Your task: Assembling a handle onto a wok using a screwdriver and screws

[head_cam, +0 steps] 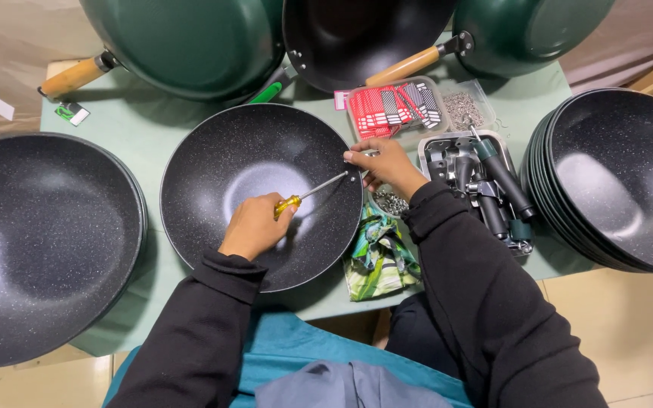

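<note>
While my left hand (pixel 255 225) grips the yellow-handled screwdriver (pixel 307 194) inside the black pan (pixel 213 174) at the desk's centre, its shaft runs up-right toward the pan's right rim, where my right hand (pixel 383 162) pinches a small fitting, nearer that spot.

- A round, black speckled non-stick wok (pixel 258 151) sits upright at the centre of the frame on a pale green tabletop, its glossy bowl catching light.
- A yellow-handled screwdriver with a slim steel shaft (pixel 307 194) lies slanted across the wok's inside, tip against the right-hand rim, handle lower left.
</note>
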